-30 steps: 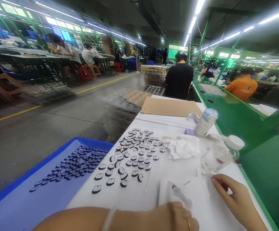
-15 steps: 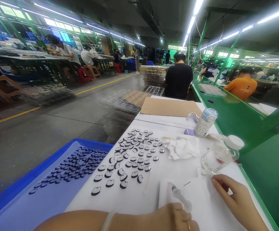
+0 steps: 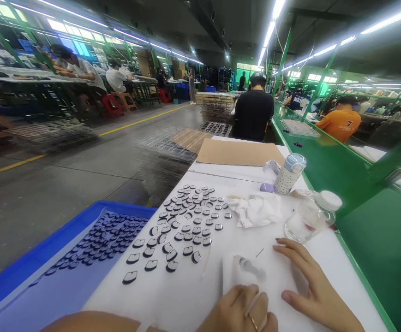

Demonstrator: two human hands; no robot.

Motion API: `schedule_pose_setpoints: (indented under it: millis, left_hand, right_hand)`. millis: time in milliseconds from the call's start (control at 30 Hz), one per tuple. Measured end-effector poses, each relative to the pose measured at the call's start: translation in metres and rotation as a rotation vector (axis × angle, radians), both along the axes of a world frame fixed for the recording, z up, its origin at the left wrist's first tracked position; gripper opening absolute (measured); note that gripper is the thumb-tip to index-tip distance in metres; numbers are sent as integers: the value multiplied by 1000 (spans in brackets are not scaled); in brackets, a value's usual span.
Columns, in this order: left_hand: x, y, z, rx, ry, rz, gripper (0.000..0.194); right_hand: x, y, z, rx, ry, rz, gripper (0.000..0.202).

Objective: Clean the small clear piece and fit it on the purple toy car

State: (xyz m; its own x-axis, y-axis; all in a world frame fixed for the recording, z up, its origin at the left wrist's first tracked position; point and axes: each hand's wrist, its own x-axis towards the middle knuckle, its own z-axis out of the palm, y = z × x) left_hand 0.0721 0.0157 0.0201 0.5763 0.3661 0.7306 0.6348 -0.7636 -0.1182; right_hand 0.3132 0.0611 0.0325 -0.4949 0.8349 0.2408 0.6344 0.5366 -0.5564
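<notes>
While my left hand [image 3: 242, 309] rests at the bottom centre of the frame, fingers loosely curled and holding nothing I can see, my right hand [image 3: 311, 290] lies flat and open on the white sheet [image 3: 272, 276] at the lower right. A small syringe [image 3: 252, 268] lies on that sheet just above my left fingers. Dark parts [image 3: 186, 226] dot the bench [image 3: 228, 249] mid-frame.

Bright overhead tube lights [image 3: 272, 27]; wide-angle edges stretched and blurred.
</notes>
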Motion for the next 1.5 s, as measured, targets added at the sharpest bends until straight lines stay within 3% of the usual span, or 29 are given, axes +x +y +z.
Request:
schedule_pose_setpoints:
  millis: [167,300,467,633,833,1067,1167,1300,1500]
  left_hand:
    - [-15,2,21,-177,47,-111,12]
    - [-20,2,27,-226,16,-126,21]
    - [-20,-3,23,-286,116,-121,27]
    - [-20,-4,19,-380,266,-92,19]
    - [-17,3,12,-414,396,-141,60]
    - [-13,0,-3,-343,417,-103,57]
    - [-13,0,-2,-327,402,-102,56]
    - [-12,0,-2,-352,418,-100,55]
    - [-12,1,-3,-290,381,-86,52]
  right_hand:
    - [-5,3,2,-85,65,42,58]
    - [-7,4,5,-115,104,27,56]
    - [-6,4,7,-152,108,21,51]
    - [-6,4,9,-118,139,22,39]
    - [-9,3,10,-44,96,-85,27]
    - [-24,1,5,324,117,-82,15]
    - [-36,5,18,284,103,-30,16]
    - [-55,16,37,78,47,-25,13]
    - [-68,21,27,53,245,-52,20]
